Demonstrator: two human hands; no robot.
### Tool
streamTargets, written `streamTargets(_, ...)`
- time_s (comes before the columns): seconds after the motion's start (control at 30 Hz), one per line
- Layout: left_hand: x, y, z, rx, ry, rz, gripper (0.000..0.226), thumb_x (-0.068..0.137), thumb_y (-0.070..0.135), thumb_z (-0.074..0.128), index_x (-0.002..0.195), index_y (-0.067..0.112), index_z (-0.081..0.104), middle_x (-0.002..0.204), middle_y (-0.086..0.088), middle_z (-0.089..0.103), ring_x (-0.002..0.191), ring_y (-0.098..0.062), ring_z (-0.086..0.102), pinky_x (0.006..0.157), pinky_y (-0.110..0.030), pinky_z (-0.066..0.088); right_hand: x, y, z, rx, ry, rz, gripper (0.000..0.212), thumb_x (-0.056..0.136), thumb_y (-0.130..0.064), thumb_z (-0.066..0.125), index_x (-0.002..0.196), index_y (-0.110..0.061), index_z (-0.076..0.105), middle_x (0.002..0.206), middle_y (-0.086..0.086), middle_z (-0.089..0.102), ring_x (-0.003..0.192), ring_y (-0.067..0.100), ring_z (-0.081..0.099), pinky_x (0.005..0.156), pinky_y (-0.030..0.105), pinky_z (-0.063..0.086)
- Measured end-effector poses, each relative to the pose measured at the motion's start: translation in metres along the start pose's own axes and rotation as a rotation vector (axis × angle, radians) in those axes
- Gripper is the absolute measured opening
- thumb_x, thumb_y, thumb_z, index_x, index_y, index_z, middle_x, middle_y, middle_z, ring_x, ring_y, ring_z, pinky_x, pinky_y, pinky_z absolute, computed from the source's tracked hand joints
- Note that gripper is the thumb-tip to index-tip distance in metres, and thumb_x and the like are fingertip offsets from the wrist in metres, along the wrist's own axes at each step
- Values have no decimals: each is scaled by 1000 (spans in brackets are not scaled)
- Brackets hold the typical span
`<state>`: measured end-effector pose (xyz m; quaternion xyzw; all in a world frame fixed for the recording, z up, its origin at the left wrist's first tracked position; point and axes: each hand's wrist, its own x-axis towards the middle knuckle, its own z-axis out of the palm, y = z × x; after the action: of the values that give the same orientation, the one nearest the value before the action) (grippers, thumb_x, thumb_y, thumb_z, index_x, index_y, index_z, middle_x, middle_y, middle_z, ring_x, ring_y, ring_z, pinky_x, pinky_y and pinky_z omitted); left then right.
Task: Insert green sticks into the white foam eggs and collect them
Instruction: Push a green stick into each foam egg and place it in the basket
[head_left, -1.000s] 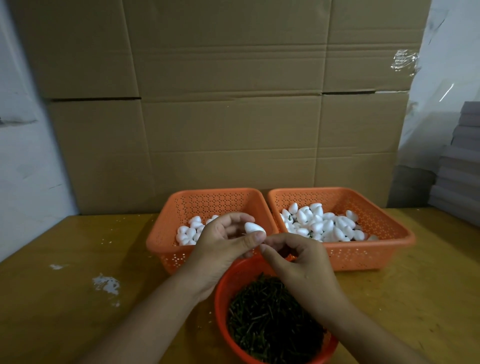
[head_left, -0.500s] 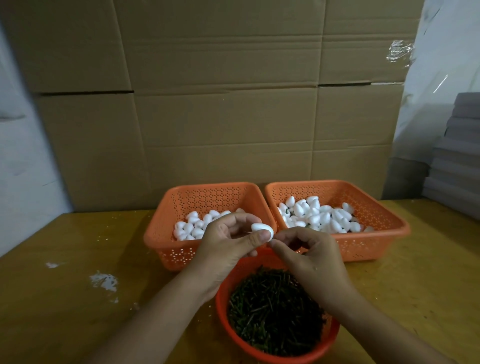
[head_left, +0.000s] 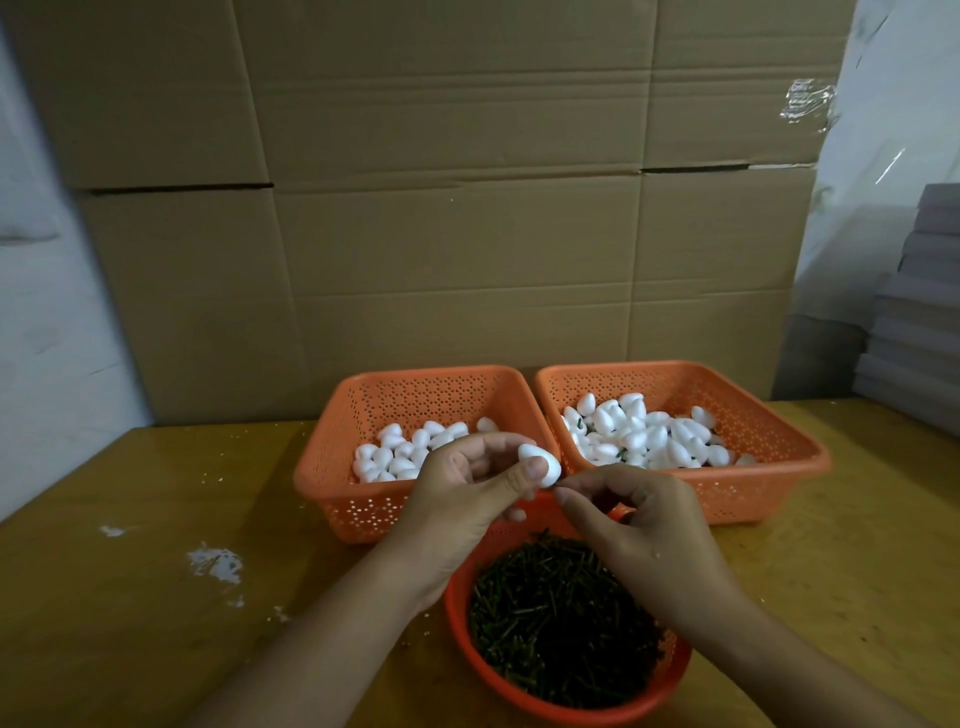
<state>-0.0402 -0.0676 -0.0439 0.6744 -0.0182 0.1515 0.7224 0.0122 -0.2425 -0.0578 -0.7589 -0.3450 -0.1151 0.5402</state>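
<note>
Pinching one white foam egg (head_left: 540, 464) in my left hand (head_left: 467, 499) above the stick bowl (head_left: 524, 699), my right hand (head_left: 641, 525) is pressing fingertips together at its base, seemingly seating a stick.

White eggs (head_left: 639, 431), orange perforated baskets (head_left: 332, 478), green sticks (head_left: 561, 618).

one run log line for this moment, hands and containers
left hand: pinching white foam egg | right hand: fingertips at egg, stick hidden | round orange bowl of green sticks: below hands | two orange baskets: hold eggs
</note>
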Motion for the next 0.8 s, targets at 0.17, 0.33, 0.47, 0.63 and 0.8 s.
streamTargets(0.17, -1, -4, 0, 11, 0, 0, 36, 76, 33, 78, 106, 14, 74, 94, -7, 76, 78, -10, 67, 66, -22, 55, 3, 6, -4, 1, -49, 9, 7, 88, -23, 72, 87, -25, 79, 80, -12, 75, 74, 9, 69, 66, 19, 52)
streamTargets(0.33, -3, -8, 3, 20, 16, -5, 35, 72, 40, 81, 101, 22, 76, 94, -5, 76, 76, -10, 67, 65, -22, 55, 3, 11, -5, 35, -92, 31, 10, 90, -22, 71, 84, -25, 78, 77, -9, 75, 69, 8, 67, 63, 15, 47)
streamTargets(0.47, -3, -8, 4, 34, -3, -3, 28, 73, 41, 79, 99, 30, 77, 95, -3, 77, 77, -8, 67, 65, -21, 54, 3, 13, -4, 60, -91, 48, 9, 89, -20, 72, 83, -24, 78, 76, -5, 74, 67, 7, 65, 63, 16, 46)
streamTargets(0.63, -4, -8, 5, 43, -6, -2, 28, 73, 42, 79, 99, 32, 76, 96, -2, 77, 78, -8, 67, 65, -21, 54, 3, 12, -2, 60, -70, 78, 3, 85, -19, 77, 83, -22, 77, 76, -4, 74, 71, 10, 67, 68, 25, 52)
streamTargets(0.8, -3, -9, 2, 45, -10, -13, 46, 72, 36, 82, 113, 21, 69, 103, -2, 77, 82, -9, 71, 65, -19, 53, 1, 11, -1, 28, -18, 55, 10, 86, -22, 75, 76, -23, 76, 71, -7, 73, 64, 6, 64, 61, 16, 47)
